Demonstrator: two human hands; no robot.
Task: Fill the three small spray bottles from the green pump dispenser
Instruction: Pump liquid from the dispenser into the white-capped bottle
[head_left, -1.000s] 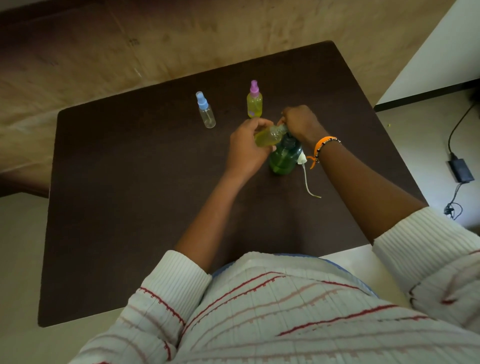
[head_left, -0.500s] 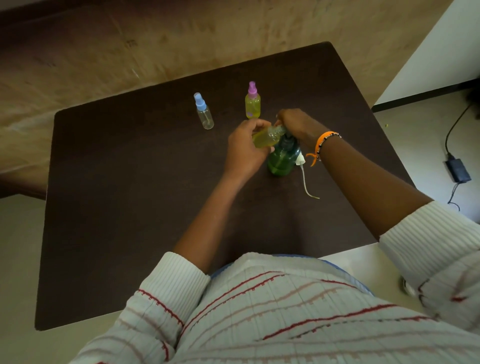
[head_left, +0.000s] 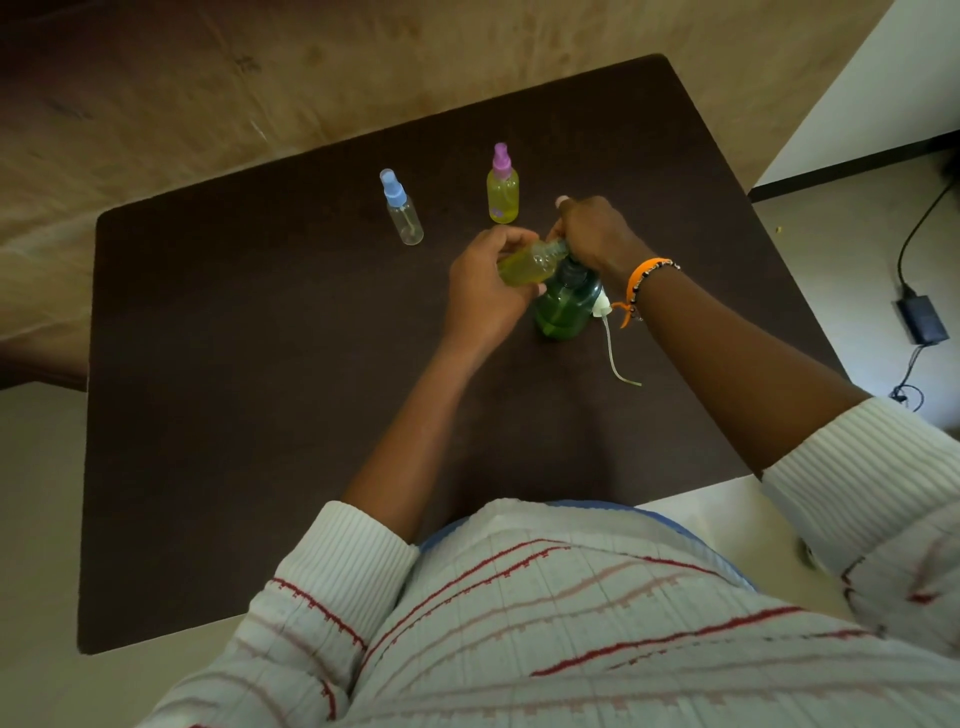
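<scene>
The green pump dispenser (head_left: 563, 306) stands mid-table. My right hand (head_left: 597, 234) sits curled over its pump head, hiding it. My left hand (head_left: 483, 296) grips an uncapped small bottle (head_left: 524, 265) of yellow liquid, tilted with its mouth against the pump under my right hand. That bottle's white spray cap with its tube (head_left: 602, 309) lies on the table just right of the dispenser. Behind the hands stand a pink-capped bottle (head_left: 502, 195) full of yellow liquid and, to its left, a blue-capped bottle (head_left: 405, 213) that looks clear.
Everything rests on a dark brown table (head_left: 260, 415) with bare surface to the left and front. On the floor at the right lie a black power adapter (head_left: 922, 317) and its cable. A wooden floor shows beyond the far edge.
Both hands stay at the dispenser with the tilted bottle at the pump. The view has shifted slightly; nothing was picked up or put down.
</scene>
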